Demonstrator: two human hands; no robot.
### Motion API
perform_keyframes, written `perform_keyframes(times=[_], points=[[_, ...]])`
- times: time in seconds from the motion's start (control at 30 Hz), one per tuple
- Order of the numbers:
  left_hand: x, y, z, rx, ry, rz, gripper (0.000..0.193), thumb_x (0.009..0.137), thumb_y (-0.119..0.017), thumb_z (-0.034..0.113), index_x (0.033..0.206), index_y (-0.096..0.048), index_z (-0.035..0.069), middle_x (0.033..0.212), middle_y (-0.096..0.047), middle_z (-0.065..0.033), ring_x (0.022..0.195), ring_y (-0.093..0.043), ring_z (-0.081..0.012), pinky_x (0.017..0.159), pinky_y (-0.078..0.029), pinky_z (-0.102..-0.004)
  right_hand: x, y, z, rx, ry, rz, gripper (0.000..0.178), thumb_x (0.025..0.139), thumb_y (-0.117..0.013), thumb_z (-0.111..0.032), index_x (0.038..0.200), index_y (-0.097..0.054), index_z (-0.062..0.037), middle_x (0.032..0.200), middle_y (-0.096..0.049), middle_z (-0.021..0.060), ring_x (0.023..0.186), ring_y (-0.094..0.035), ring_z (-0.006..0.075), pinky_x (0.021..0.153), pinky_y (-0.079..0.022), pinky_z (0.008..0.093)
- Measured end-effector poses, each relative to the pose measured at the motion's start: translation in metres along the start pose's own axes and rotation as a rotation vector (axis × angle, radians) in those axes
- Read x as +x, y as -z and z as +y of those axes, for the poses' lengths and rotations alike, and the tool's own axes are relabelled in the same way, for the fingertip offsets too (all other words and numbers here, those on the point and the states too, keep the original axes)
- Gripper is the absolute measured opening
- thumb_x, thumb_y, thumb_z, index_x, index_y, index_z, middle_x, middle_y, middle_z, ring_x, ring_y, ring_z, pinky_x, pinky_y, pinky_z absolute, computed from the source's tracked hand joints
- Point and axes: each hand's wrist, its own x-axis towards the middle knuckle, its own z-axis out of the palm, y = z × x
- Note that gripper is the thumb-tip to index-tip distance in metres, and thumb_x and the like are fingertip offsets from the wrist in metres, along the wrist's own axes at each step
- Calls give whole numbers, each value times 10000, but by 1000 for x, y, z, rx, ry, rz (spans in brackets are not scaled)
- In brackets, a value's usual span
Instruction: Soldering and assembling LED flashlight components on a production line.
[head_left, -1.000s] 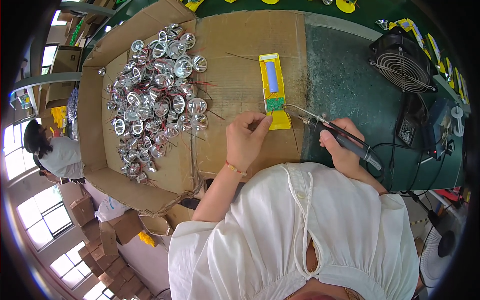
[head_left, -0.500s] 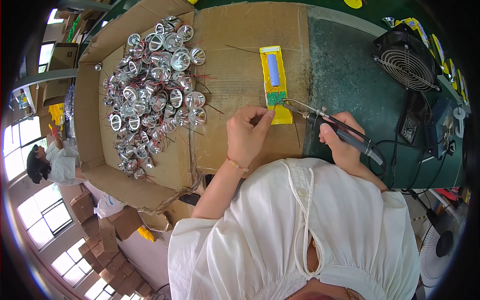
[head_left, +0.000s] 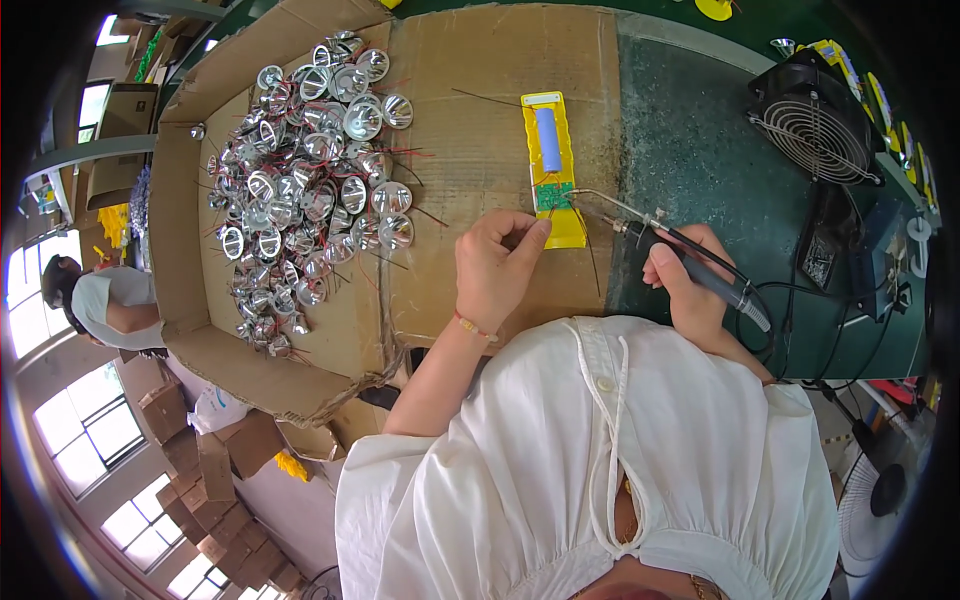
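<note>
Yellow holder [head_left: 556,165] pinned at its near edge by left hand [head_left: 495,268]; right hand [head_left: 685,280] grip closed around soldering iron [head_left: 690,270].

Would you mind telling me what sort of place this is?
Likely a small electronics assembly workshop: a soldering iron in the right hand, a heap of silver reflector cups, and stacked cardboard boxes.

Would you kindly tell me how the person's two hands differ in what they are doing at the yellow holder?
The left hand pinches at the yellow holder with bare fingertips; the right hand grips a soldering iron. The left touches the holder directly; the right reaches the holder's green board only through the iron's tip. Both work over the cardboard.
</note>
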Motion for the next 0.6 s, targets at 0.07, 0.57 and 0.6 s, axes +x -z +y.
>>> perform_keyframes(times=[0.07,0.57,0.6], points=[[0,0,4,-5,37,-17,137,764,-656,121,751,-627,-11,681,-588,-82,557,-561,-129,527,-443,-249,1,-1,0,-1,3,-8,148,805,-624,-94,875,-534,1,721,-592,63,614,-560,88,556,-483,224],[4,-3,1,-26,67,40,137,760,-648,119,753,-615,-14,701,-573,-86,559,-544,-134,530,-432,-259,9,-9,1,-10,-71,-49,140,793,-631,-85,852,-538,2,700,-593,55,598,-548,72,547,-471,214],[4,-4,2,-26,67,41,137,760,-648,119,753,-615,-14,701,-573,-86,559,-544,-134,530,-432,-259,9,-8,0,-31,-66,-58,136,794,-630,-85,848,-539,0,699,-593,52,597,-545,69,546,-468,213]])
